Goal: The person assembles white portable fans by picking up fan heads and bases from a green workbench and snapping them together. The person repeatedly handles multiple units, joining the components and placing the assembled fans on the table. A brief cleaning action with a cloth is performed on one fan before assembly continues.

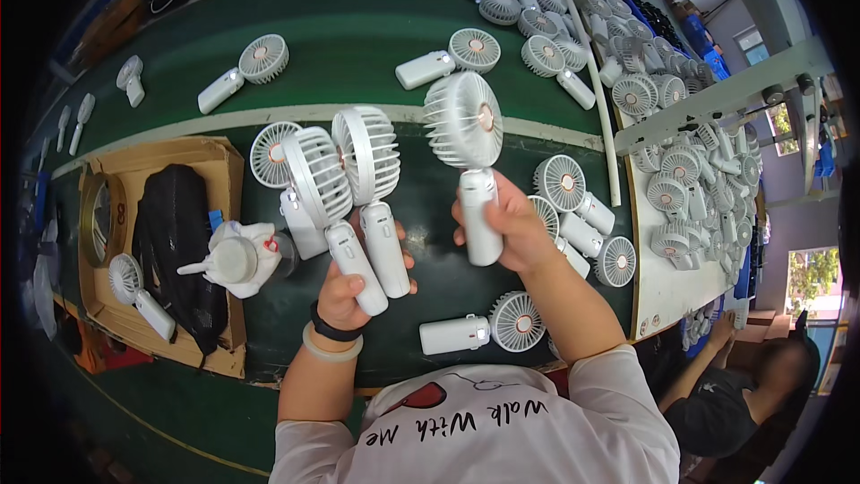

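My left hand (344, 303) is closed around two white handheld fans side by side, a left one (321, 177) and a right one (366, 155), their round cages upward. In my right hand (522, 224) a third handheld fan (463, 121) stands upright, gripped by its handle; its cage looks slightly blurred. Behind the left pair, another white fan (271, 154) lies on the dark green bench. To the right of my right hand are several more fans, one (562, 183) with its cage facing up. Near my body lies a fan (455, 334) on its side.
A cardboard box (228, 170) with a black bag (184, 251) stands at left, beside a white-wrapped bottle (235, 260). Several fans lie on the green belt (340, 18) beyond. A side table (658, 291) at right bears heaped fans. A co-worker (726, 394) sits at lower right.
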`<action>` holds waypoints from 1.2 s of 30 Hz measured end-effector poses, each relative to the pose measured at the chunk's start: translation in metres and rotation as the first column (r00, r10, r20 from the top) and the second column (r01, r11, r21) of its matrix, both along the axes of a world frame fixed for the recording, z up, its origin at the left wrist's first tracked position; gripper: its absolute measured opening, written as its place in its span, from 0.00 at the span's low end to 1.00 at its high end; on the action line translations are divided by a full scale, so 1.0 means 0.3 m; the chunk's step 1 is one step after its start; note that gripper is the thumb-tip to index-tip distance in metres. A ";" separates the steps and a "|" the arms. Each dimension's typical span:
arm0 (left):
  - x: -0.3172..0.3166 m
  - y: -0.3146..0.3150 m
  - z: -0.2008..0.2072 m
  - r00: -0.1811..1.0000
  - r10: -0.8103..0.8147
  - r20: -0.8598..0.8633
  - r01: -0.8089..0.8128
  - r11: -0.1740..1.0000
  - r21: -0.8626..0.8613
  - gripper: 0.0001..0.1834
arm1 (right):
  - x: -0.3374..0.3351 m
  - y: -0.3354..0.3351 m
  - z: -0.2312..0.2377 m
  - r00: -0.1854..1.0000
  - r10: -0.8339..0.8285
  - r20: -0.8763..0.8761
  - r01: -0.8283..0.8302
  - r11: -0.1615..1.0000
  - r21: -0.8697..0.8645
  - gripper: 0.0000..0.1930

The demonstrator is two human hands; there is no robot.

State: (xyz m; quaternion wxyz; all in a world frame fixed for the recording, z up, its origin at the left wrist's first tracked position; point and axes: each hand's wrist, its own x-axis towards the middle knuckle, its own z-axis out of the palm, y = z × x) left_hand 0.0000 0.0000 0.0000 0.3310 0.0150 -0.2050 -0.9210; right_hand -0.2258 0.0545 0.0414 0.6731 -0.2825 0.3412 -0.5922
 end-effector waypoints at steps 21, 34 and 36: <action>-0.045 0.037 0.005 0.935 0.130 0.330 -0.088 0.987 -0.138 0.45 | -0.011 -0.023 -0.021 0.962 -0.205 -0.181 0.213 0.977 0.026 0.29; -0.095 0.080 0.057 0.936 0.165 0.312 -0.067 0.951 -0.301 0.50 | 0.051 -0.022 -0.016 0.989 -0.140 -0.050 0.141 0.990 -0.001 0.22; -0.095 0.106 0.098 0.925 0.215 0.313 -0.112 0.943 -0.315 0.47 | 0.068 -0.013 0.021 1.000 -0.017 0.005 0.017 0.999 0.048 0.24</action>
